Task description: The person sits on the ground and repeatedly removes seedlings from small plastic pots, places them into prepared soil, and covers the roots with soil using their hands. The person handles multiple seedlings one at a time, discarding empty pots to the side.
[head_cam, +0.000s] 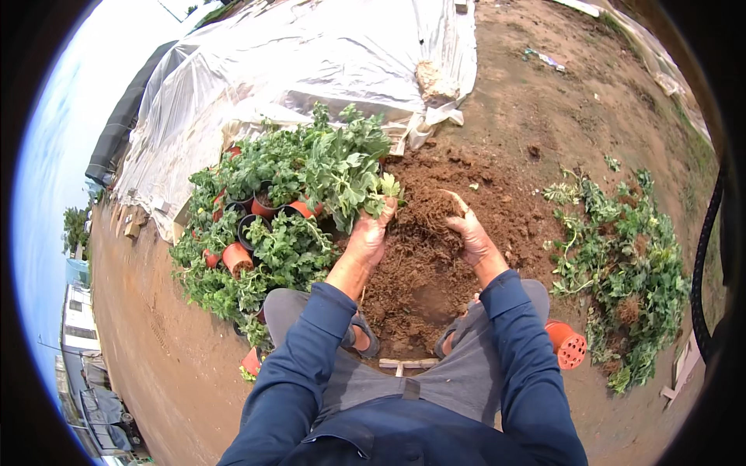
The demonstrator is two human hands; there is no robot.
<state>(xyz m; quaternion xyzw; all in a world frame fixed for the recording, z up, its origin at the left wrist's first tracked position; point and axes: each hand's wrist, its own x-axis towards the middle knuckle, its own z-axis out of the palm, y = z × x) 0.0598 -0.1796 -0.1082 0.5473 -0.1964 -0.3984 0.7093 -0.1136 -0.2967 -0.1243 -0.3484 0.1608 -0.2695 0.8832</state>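
Observation:
My left hand (372, 236) is closed around the lower stems of a leafy green plant (349, 180), whose foliage leans up and to the left. The root ball (434, 212), brown and fibrous, hangs over the loose soil between my two hands. On its right side my right hand (472, 233) cups it, fingers curled behind and thumb in front. Just below lies a spread of loose brown soil (425, 279), between my feet and beyond them. Potted plants (280, 221) crowd together left of my left hand, several of their pots tipped over.
Uprooted plants (629, 274) lie heaped on the dirt at the right. An orange plastic pot (566, 345) rests on its side by my right knee. White plastic sheeting (326, 52) covers a raised area ahead. A piece of wood (408, 363) shows below me.

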